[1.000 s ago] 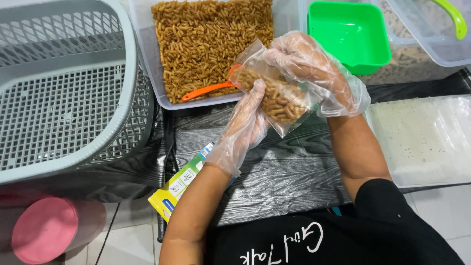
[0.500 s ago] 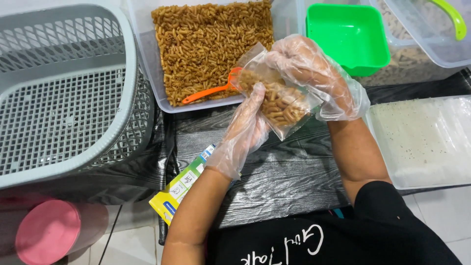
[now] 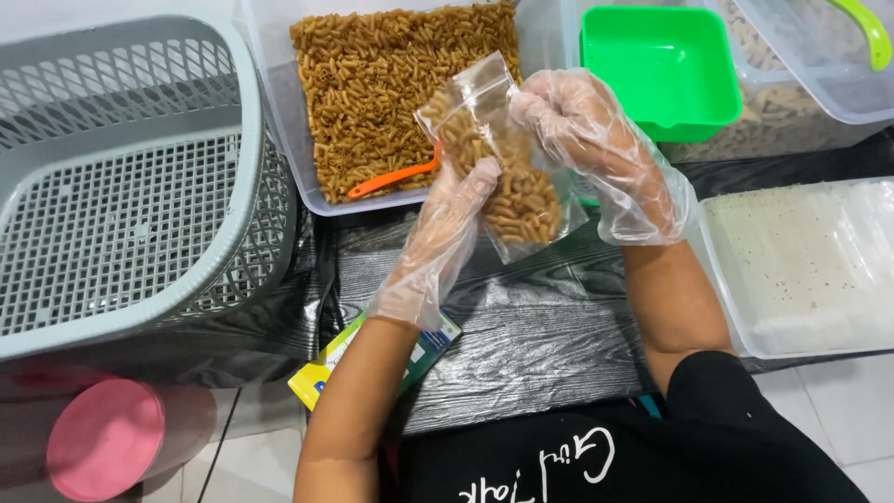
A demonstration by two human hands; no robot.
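1. A small clear plastic bag (image 3: 498,172) part-filled with brown macaroni-like snack pieces is held up in the centre of the frame, above a black wood-grain counter (image 3: 549,335).
2. The bag's long axis runs on a diagonal, from its open mouth at upper left down to its filled bottom at lower right.
3. The right hand (image 3: 596,140), in a loose clear glove, is closed on the bag's upper right edge near the mouth; it lies right of the bag.
4. The left hand (image 3: 445,233), also gloved, comes up from below left; its fingers are curled against the bag's lower left side, pinching it.
5. Both hands touch the bag; the right one is nearer the mouth, the left nearer the filled part.
6. Just behind the bag, at top centre, a clear tub (image 3: 279,121) holds more of the same snack and an orange scoop (image 3: 391,177).
7. A grey basket (image 3: 121,186) fills the left; a green tray (image 3: 663,65) sits at upper right.
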